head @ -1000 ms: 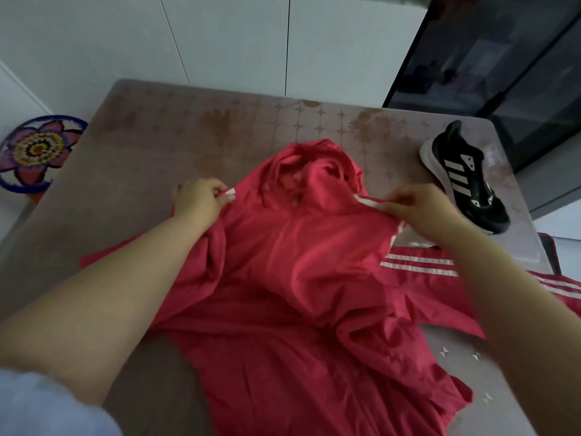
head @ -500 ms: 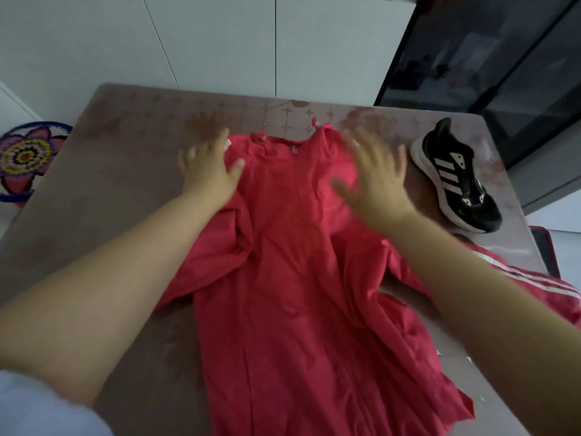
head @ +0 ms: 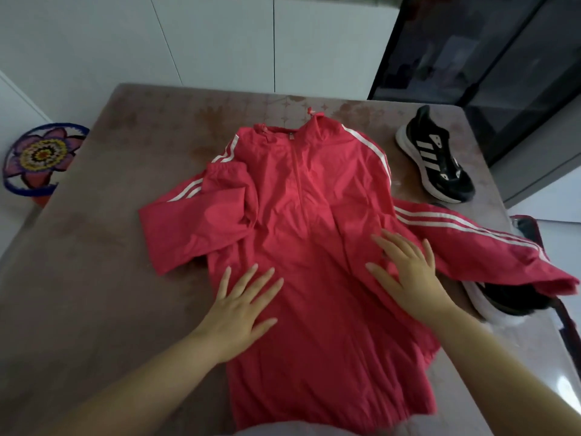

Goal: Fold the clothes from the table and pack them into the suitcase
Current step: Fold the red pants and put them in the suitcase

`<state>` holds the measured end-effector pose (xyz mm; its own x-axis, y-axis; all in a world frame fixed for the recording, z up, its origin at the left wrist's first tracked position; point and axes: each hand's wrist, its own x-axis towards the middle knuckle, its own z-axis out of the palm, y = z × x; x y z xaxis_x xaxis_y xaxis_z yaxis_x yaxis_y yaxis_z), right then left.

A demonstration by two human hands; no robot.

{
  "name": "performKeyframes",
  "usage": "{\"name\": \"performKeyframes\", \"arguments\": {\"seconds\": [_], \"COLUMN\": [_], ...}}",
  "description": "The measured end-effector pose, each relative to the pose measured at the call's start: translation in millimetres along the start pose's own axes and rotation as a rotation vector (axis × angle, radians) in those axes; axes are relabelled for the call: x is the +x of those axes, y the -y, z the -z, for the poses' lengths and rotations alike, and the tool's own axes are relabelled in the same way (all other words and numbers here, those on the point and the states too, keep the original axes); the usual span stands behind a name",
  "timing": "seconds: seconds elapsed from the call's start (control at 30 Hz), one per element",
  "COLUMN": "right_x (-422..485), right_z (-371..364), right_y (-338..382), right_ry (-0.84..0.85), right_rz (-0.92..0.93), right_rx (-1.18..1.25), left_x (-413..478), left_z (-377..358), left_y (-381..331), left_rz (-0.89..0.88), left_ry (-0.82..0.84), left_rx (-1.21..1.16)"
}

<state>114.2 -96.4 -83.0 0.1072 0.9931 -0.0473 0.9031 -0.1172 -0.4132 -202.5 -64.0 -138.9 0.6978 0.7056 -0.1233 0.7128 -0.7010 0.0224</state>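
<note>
The table [head: 94, 278] carries one big item, the red jacket [head: 314, 215], and that is where the change is. A second ago it was a bunched heap that we held up by the shoulders. Now it lies spread front-up at the table's middle, with the zip running from far to near. We judge the laying-out is nearly done, so the sleeves are next to fold in. No fold is made yet and nothing is packed.

The left sleeve lies doubled over on itself. The right sleeve trails off to the right, draped over a dark shoe [head: 509, 303] near the table edge. Another black shoe [head: 437, 158] stands far right, clear of the cloth. A dark, red-trimmed edge [head: 531, 228] past the table may be the suitcase, but we cannot tell.

Our hands have slid from the collar toward us. The left hand [head: 242, 306] and right hand [head: 408, 272] press flat on the jacket's body with fingers spread. Neither takes a grip on anything.
</note>
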Motion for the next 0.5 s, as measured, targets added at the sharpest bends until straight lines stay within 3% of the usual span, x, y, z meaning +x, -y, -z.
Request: {"name": "performKeyframes", "arguments": {"seconds": [0.17,0.27,0.37,0.43,0.5], "right_x": [-91,-114,-114,-110,-110], "right_z": [-13,-25,-26,-19,-5], "right_y": [-28,-27,-17,-13,-9], "right_ry": [0.169,0.12,-0.106,-0.171,-0.224], "right_rz": [-0.174,-0.285,-0.376,-0.465,-0.502], "right_rx": [-0.008,0.0,0.151,0.332,0.43], "left_x": [-38,-44,-48,-59,-73], "left_z": [-13,-16,-13,-5,1], "left_y": [-8,-7,-15,-29,-48], "left_rz": [-0.049,0.023,0.33,0.598,0.706], "left_ry": [0.025,0.062,-0.026,0.041,0.062], "left_rx": [-0.007,-0.056,-0.182,-0.325,-0.379]}}
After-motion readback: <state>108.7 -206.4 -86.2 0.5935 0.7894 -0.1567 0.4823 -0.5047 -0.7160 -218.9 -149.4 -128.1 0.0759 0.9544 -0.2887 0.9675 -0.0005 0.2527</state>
